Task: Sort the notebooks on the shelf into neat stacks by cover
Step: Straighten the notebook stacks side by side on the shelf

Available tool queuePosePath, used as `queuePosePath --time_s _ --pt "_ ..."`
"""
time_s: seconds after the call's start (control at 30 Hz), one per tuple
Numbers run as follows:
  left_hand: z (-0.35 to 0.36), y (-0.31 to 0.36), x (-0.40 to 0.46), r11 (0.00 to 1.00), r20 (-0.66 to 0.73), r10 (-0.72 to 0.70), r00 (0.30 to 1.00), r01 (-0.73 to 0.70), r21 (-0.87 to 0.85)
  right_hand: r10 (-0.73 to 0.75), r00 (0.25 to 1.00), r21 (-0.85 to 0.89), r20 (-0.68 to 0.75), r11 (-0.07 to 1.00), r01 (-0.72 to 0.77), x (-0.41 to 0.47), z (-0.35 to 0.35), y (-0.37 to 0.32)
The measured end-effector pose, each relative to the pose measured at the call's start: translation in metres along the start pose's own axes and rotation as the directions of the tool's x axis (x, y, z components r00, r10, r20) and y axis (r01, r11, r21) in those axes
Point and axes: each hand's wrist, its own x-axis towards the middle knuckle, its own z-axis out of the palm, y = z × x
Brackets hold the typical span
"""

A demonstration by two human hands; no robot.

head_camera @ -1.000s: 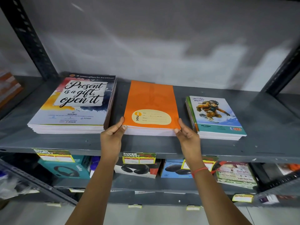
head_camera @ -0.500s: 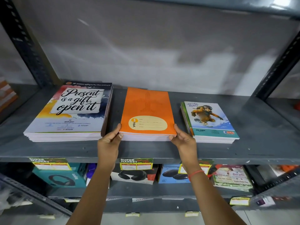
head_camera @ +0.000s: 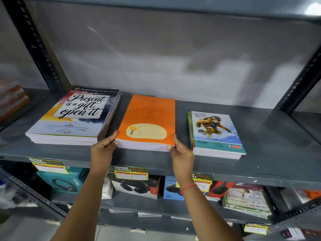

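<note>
The orange stack sat mid-shelf, long side pointing to twelve o'clock, and the left hand at seven and right hand at five pinched its near corners, both just as close.

wall: grey, patchy | rack uprights: dark perforated steel | floor: pale, possibly tiled
</note>
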Motion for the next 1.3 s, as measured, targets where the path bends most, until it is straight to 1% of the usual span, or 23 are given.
queuePosePath --time_s 0.07,0.13,0.17,0.2,0.23,0.27,0.3,0.33,0.37,0.4,0.43,0.47,0.5,0.53,0.57,0.63,0.67,0.73,0.87,1.03,1.1,1.3 --pt "0.002 0.006 -0.004 0.999 -0.013 0.005 1.000 -0.005 0.041 -0.009 1.000 -0.033 0.001 0.999 0.009 -0.002 0.000 -0.003" --pt "0.006 0.014 -0.010 0.996 -0.042 -0.003 0.999 0.007 0.087 -0.016 0.998 -0.032 0.064 0.999 0.019 -0.003 -0.005 -0.010" --pt "0.010 0.017 -0.015 0.988 -0.101 0.014 0.995 0.002 0.155 -0.025 0.993 -0.032 0.117 0.999 0.029 -0.004 -0.009 -0.014" --pt "0.017 0.020 -0.022 0.964 -0.185 0.055 0.981 -0.003 0.267 -0.043 0.986 -0.034 0.163 0.998 0.049 -0.006 -0.018 -0.018" --pt "0.025 0.022 -0.033 0.916 -0.273 0.129 0.953 -0.009 0.402 -0.074 0.979 -0.043 0.188 0.996 0.083 -0.009 -0.027 -0.022" --pt "0.037 0.027 -0.048 0.855 -0.309 0.231 0.922 -0.041 0.517 -0.127 0.977 -0.051 0.171 0.989 0.137 -0.011 -0.040 -0.024" --pt "0.056 0.032 -0.068 0.811 -0.267 0.327 0.907 -0.124 0.572 -0.200 0.975 -0.063 0.101 0.976 0.207 -0.012 -0.060 -0.025" --pt "0.077 0.035 -0.088 0.793 -0.174 0.392 0.903 -0.236 0.561 -0.275 0.961 -0.079 -0.008 0.959 0.273 -0.012 -0.080 -0.025" --pt "0.099 0.036 -0.106 0.791 -0.065 0.433 0.899 -0.345 0.505 -0.332 0.935 -0.106 -0.127 0.942 0.320 -0.010 -0.101 -0.023" --pt "0.122 0.036 -0.122 0.801 0.031 0.442 0.896 -0.410 0.436 -0.355 0.907 -0.139 -0.227 0.933 0.331 -0.004 -0.125 -0.021" --pt "0.141 0.036 -0.132 0.834 0.105 0.402 0.910 -0.411 0.369 -0.331 0.897 -0.158 -0.292 0.942 0.296 0.003 -0.144 -0.018" --pt "0.159 0.035 -0.137 0.879 0.155 0.327 0.932 -0.361 0.313 -0.266 0.911 -0.168 -0.315 0.960 0.223 0.010 -0.163 -0.016" --pt "0.173 0.034 -0.137 0.919 0.189 0.241 0.952 -0.286 0.270 -0.175 0.939 -0.179 -0.296 0.976 0.125 0.018 -0.177 -0.012" --pt "0.184 0.033 -0.134 0.948 0.213 0.152 0.965 -0.203 0.244 -0.083 0.966 -0.191 -0.245 0.981 0.036 0.025 -0.188 -0.008" --pt "0.192 0.031 -0.130 0.968 0.240 0.076 0.968 -0.129 0.215 -0.019 0.986 -0.204 -0.168 0.979 -0.016 0.031 -0.194 -0.005" --pt "0.201 0.025 -0.125 0.984 0.292 -0.025 0.956 -0.027 0.173 0.018 1.000 -0.255 0.021 0.967 -0.012 0.036 -0.198 0.001" --pt "0.203 0.023 -0.122 0.988 0.297 -0.042 0.954 -0.005 0.156 0.015 0.996 -0.288 0.092 0.958 0.012 0.037 -0.199 0.003" --pt "0.202 0.021 -0.121 0.992 0.287 -0.063 0.956 0.029 0.120 0.010 0.987 -0.325 0.163 0.945 0.044 0.040 -0.203 0.009" --pt "0.197 0.022 -0.118 0.994 0.307 -0.071 0.949 0.039 0.106 0.040 0.970 -0.267 0.240 0.963 0.026 0.045 -0.212 0.009" --pt "0.199 0.025 -0.117 0.993 0.289 -0.094 0.953 0.070 0.091 0.012 0.986 -0.253 0.169 0.967 0.032 0.045 -0.213 0.010" --pt "0.201 0.024 -0.117 0.992 0.251 -0.112 0.962 0.095 0.081 0.005 0.988 -0.276 0.152 0.960 0.038 0.044 -0.211 0.011" --pt "0.208 0.021 -0.115 0.989 0.130 -0.147 0.981 0.145 0.022 -0.011 0.996 -0.267 0.093 0.963 0.036 0.045 -0.208 0.013"
